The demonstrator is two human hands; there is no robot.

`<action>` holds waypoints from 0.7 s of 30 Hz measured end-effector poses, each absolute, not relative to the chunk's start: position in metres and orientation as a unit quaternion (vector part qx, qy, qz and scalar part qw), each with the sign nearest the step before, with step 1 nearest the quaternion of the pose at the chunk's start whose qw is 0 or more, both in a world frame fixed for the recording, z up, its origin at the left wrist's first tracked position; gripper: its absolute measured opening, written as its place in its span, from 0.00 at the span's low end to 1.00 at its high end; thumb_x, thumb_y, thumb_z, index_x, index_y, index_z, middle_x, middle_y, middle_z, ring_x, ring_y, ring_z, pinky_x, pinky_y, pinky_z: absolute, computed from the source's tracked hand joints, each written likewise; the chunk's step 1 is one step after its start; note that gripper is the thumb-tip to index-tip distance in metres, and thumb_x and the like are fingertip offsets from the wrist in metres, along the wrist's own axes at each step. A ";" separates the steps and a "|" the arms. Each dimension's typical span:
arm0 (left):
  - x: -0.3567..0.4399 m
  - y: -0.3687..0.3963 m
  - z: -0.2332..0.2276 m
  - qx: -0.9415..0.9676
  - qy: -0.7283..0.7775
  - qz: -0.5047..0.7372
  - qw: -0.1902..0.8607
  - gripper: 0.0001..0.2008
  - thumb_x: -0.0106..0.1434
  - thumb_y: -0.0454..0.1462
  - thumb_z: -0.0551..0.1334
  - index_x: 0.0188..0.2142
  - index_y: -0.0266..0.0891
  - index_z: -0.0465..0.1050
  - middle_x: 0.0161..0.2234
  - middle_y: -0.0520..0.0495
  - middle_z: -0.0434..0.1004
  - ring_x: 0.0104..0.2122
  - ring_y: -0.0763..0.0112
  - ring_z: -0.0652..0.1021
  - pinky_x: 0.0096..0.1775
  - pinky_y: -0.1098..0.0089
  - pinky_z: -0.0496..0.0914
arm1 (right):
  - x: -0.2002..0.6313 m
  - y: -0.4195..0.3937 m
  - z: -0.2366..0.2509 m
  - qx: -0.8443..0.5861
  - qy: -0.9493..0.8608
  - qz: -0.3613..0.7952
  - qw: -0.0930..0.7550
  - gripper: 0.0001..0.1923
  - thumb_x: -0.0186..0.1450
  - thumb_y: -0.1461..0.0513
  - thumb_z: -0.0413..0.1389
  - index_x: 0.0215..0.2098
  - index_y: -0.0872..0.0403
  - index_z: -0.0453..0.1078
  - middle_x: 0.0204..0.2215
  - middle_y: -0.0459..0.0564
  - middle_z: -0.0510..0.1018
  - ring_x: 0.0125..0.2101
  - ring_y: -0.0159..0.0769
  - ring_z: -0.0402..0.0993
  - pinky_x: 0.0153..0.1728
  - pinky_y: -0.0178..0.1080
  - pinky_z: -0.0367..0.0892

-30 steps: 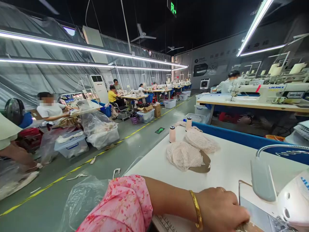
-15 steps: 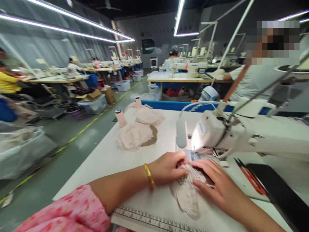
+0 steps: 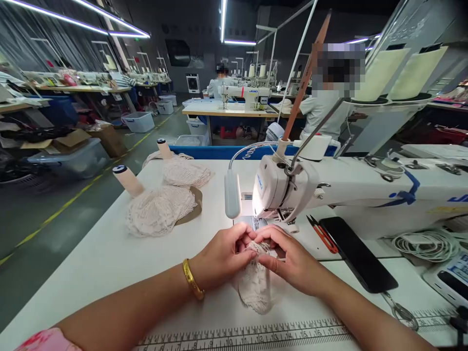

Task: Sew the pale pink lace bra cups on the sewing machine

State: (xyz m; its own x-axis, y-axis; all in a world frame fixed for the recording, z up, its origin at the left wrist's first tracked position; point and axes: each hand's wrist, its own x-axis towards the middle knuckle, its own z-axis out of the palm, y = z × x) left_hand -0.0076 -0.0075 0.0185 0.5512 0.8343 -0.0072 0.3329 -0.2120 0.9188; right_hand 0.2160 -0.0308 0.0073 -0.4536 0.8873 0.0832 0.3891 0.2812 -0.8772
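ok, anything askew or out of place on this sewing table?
Nothing stands out. Both hands, left hand and right hand, hold the lace piece at the sewing machine; lace stacks sit tidy, scissors lie flat.

1 head-worn view, forward and down over a white sewing table [image 3: 109, 253].
It sits close above the left hand [image 3: 223, 253] and right hand [image 3: 292, 261], faces the sewing machine [image 3: 329, 187], and takes in the workshop rows far behind.
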 end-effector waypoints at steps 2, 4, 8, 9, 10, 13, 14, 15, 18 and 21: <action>-0.007 -0.009 0.019 0.739 0.401 0.261 0.475 0.07 0.62 0.35 0.64 0.41 0.41 0.71 0.32 0.56 0.74 0.30 0.73 0.70 0.32 0.72 0.65 | 0.215 -0.032 0.009 -0.430 -0.732 0.439 0.293 0.17 0.70 0.47 0.60 0.50 0.46 0.69 0.50 0.48 0.76 0.51 0.44 0.71 0.51 0.45 0.65; -0.006 -0.010 0.019 0.742 0.409 0.260 0.464 0.06 0.62 0.36 0.65 0.39 0.40 0.71 0.31 0.56 0.74 0.29 0.74 0.70 0.32 0.73 0.64 | 0.214 -0.032 0.009 -0.439 -0.727 0.446 0.282 0.14 0.71 0.49 0.61 0.48 0.46 0.69 0.47 0.47 0.78 0.49 0.44 0.72 0.50 0.44 0.65; -0.005 -0.010 0.017 0.755 0.422 0.249 0.436 0.04 0.62 0.34 0.64 0.38 0.40 0.75 0.29 0.56 0.73 0.28 0.74 0.68 0.31 0.73 0.62 | 0.214 -0.032 0.007 -0.442 -0.747 0.408 0.284 0.06 0.72 0.55 0.58 0.41 0.48 0.70 0.41 0.45 0.77 0.44 0.41 0.71 0.46 0.42 0.63; -0.005 -0.010 0.017 0.755 0.426 0.247 0.433 0.04 0.61 0.33 0.63 0.36 0.40 0.75 0.28 0.56 0.73 0.28 0.74 0.68 0.31 0.73 0.61 | 0.215 -0.032 0.006 -0.443 -0.753 0.394 0.286 0.06 0.72 0.56 0.57 0.39 0.48 0.69 0.39 0.45 0.75 0.42 0.40 0.70 0.45 0.42 0.63; -0.005 -0.010 0.016 0.755 0.428 0.246 0.432 0.02 0.61 0.33 0.63 0.34 0.40 0.75 0.27 0.56 0.72 0.28 0.74 0.68 0.30 0.73 0.61 | 0.215 -0.032 0.006 -0.442 -0.759 0.383 0.287 0.06 0.72 0.56 0.57 0.38 0.49 0.68 0.37 0.44 0.74 0.40 0.39 0.69 0.43 0.41 0.62; -0.004 -0.010 0.015 0.758 0.429 0.254 0.420 0.05 0.62 0.35 0.64 0.29 0.39 0.73 0.27 0.55 0.71 0.29 0.73 0.69 0.31 0.72 0.62 | 0.215 -0.033 0.005 -0.434 -0.765 0.375 0.292 0.09 0.71 0.56 0.57 0.36 0.49 0.65 0.36 0.44 0.71 0.36 0.37 0.66 0.38 0.39 0.61; -0.004 -0.010 0.015 0.762 0.425 0.261 0.412 0.06 0.62 0.36 0.64 0.29 0.39 0.72 0.28 0.54 0.71 0.30 0.72 0.70 0.32 0.72 0.63 | 0.215 -0.033 0.005 -0.433 -0.762 0.382 0.294 0.09 0.71 0.55 0.58 0.37 0.49 0.64 0.36 0.44 0.71 0.37 0.37 0.66 0.38 0.39 0.61; -0.004 -0.011 0.014 0.766 0.419 0.272 0.404 0.07 0.62 0.37 0.65 0.28 0.39 0.70 0.30 0.53 0.71 0.32 0.71 0.70 0.33 0.71 0.63 | 0.215 -0.033 0.005 -0.435 -0.755 0.393 0.295 0.09 0.71 0.55 0.59 0.39 0.49 0.65 0.37 0.44 0.71 0.37 0.38 0.67 0.38 0.39 0.62; -0.002 -0.011 0.014 0.762 0.405 0.293 0.410 0.07 0.61 0.35 0.64 0.28 0.40 0.66 0.31 0.53 0.72 0.33 0.71 0.70 0.35 0.71 0.64 | 0.214 -0.034 0.006 -0.451 -0.734 0.421 0.285 0.12 0.70 0.53 0.61 0.47 0.47 0.67 0.36 0.44 0.70 0.37 0.38 0.68 0.36 0.38 0.63; 0.000 -0.013 0.015 0.744 0.410 0.282 0.445 0.07 0.61 0.35 0.63 0.29 0.40 0.65 0.28 0.55 0.72 0.29 0.73 0.69 0.32 0.72 0.63 | 0.213 -0.035 0.009 -0.456 -0.755 0.392 0.262 0.08 0.71 0.54 0.60 0.46 0.47 0.70 0.32 0.42 0.69 0.35 0.37 0.67 0.38 0.39 0.62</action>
State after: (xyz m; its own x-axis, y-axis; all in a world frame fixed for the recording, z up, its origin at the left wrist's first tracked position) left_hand -0.0001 -0.0129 0.0153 0.5038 0.8620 0.0552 0.3594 -0.2673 0.8941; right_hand 0.2129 -0.0348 0.0086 -0.4480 0.8932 0.0379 0.4829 0.2774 -0.8305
